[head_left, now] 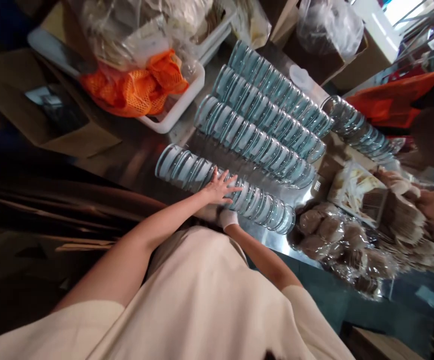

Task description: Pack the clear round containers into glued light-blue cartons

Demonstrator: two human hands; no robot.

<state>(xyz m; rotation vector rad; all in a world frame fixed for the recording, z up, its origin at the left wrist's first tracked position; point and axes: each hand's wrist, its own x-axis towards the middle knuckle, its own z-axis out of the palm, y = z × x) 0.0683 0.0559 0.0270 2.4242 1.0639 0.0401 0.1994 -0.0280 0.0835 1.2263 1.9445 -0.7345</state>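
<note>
Several rows of clear glass dishes, stacked on edge, lie on a steel table point(138, 160). My left hand point(220, 187) is bare and rests with spread fingers on top of the nearest row point(187, 170), about at its middle. My right hand point(227, 218) wears a white glove and sits against the near side of that same row, just below my left hand. It is partly hidden, so its grip cannot be read. Two longer rows point(254, 135) point(273, 87) lie beyond, and another row point(359, 127) is at the far right.
A white tray point(172, 112) holding orange mesh point(142, 87) and plastic bags stands to the left of the rows. Clear bags of brown pieces point(337, 240) are piled at the right. Another person's hand point(430, 140) is at the far right. A cardboard box point(52, 115) lies left.
</note>
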